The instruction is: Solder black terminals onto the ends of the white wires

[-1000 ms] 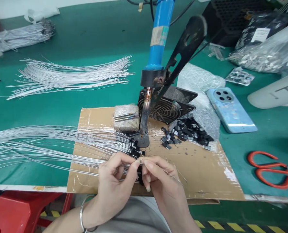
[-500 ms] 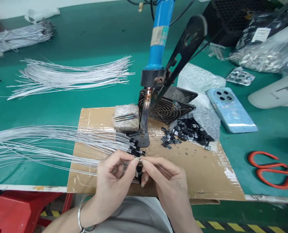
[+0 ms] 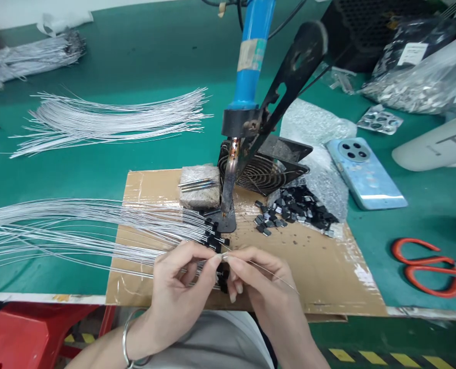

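In the head view my left hand point(image 3: 185, 282) is closed in a pinch, thumb against forefinger, on a tiny piece too small to make out. Facing it, fingertips nearly touching, my right hand point(image 3: 268, 287) pinches a thin white wire point(image 3: 277, 277), which trails back over its fingers to the right. Just beyond and beneath the hands lie white wires point(image 3: 151, 220) with black end pieces point(image 3: 212, 237). Their lower part is hidden by my left hand. A soldering iron point(image 3: 248, 66) points downward in a black stand point(image 3: 295, 66), its tip above the wire ends.
Loose black pieces point(image 3: 301, 207) lie on the cardboard point(image 3: 328, 271), right of a black fan point(image 3: 262, 171). A block with metal rods point(image 3: 200, 187) sits left of the iron. Farther out are another wire bundle point(image 3: 112, 118), a blue phone point(image 3: 366, 174) and red-handled scissors point(image 3: 428, 266).
Both hands stay pinched together, shifted very slightly toward my body. The right fingertips have drawn a little to the right, and more of the black end pieces shows between the hands.
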Demonstrator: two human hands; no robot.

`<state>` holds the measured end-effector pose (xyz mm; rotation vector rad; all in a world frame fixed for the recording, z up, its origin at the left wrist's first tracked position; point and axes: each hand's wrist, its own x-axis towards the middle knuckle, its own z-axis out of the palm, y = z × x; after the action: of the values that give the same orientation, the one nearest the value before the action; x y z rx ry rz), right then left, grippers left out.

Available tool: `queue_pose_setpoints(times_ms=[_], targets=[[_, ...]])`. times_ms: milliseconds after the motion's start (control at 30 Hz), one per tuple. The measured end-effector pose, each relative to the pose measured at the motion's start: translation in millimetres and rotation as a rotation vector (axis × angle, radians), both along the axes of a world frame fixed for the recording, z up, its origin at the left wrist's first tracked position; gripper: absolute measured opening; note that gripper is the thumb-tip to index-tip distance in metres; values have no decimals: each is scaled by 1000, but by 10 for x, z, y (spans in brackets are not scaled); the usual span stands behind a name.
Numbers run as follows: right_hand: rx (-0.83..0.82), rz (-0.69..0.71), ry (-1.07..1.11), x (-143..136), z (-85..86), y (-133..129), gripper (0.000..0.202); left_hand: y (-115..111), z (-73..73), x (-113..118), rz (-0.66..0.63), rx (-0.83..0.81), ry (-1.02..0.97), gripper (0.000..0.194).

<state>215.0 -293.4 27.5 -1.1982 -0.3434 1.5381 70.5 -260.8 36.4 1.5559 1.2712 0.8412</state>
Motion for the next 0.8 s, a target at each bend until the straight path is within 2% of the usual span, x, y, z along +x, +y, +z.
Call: queue_pose_setpoints(times_ms=[133,233,467,633,800], targets=[[18,100,35,96,-45,14,19,-38,-36,-43,-42,24,15,13],[20,119,48,127,-68,17,17,-47,-39,-45,-42,56,50,12],[-8,-5,77,36,0,0,19,-52,-50,3,-17,161,93,10],[51,-78,148,-57,-93,-29,12,-58,-71,22,5,184,92,11],[77,-99,141,-109,-156,-31,10,-48,-60,48,52,111,79,11]])
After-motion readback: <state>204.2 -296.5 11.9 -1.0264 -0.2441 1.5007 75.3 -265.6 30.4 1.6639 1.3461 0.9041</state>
